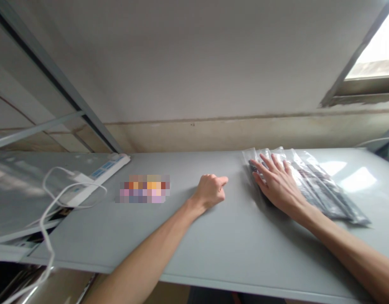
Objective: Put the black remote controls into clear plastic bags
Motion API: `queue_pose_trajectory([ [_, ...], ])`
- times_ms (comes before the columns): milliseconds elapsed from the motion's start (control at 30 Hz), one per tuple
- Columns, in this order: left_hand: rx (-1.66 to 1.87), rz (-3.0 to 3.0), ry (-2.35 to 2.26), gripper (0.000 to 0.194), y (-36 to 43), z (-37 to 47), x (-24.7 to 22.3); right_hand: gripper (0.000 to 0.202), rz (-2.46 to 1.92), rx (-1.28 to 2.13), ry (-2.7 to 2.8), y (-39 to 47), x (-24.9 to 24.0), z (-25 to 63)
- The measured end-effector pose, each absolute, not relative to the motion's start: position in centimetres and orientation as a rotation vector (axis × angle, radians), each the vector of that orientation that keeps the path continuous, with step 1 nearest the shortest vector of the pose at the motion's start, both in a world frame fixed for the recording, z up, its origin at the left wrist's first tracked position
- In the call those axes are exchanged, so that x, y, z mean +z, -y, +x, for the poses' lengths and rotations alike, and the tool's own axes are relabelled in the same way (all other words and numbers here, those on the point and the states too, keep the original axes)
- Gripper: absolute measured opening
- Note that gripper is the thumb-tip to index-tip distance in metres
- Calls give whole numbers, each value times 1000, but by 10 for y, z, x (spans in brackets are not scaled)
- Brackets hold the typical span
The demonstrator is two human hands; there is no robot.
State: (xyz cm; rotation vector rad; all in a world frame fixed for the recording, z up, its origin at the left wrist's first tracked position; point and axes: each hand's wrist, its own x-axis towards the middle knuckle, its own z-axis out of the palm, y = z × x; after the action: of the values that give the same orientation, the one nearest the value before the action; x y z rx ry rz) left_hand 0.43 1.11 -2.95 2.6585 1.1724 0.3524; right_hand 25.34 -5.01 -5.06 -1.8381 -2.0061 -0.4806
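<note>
My left hand (pixel 211 191) rests on the grey table as a closed fist, with the thumb side turned to the right. Nothing sticks out of it, and no object touches it. Several clear plastic bags (pixel 321 190) with dark contents lie overlapping in a row at the right. Over their left end lies my right hand (pixel 278 181), palm down with fingers spread, pressing on the plastic without gripping it. What the bags contain is hard to make out through the shiny film.
A white power strip (pixel 99 179) with a white cable (pixel 47 228) lies at the left by a metal frame (pixel 96 131). A pixelated colourful patch (pixel 145 189) is on the table (pixel 245 253) left of my fist. A wall (pixel 194 137) runs behind, with a window at upper right.
</note>
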Motion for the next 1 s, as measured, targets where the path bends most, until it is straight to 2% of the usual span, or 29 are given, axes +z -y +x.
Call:
queue_pose_trajectory([
  [300, 424, 2619, -1107, 31, -13, 3, -34, 39, -1689, -530, 2079, 56, -50, 247],
  [1000, 469, 2595, -1036, 27, -6, 6, -35, 47, -1784, -331, 2143, 66, -44, 231],
])
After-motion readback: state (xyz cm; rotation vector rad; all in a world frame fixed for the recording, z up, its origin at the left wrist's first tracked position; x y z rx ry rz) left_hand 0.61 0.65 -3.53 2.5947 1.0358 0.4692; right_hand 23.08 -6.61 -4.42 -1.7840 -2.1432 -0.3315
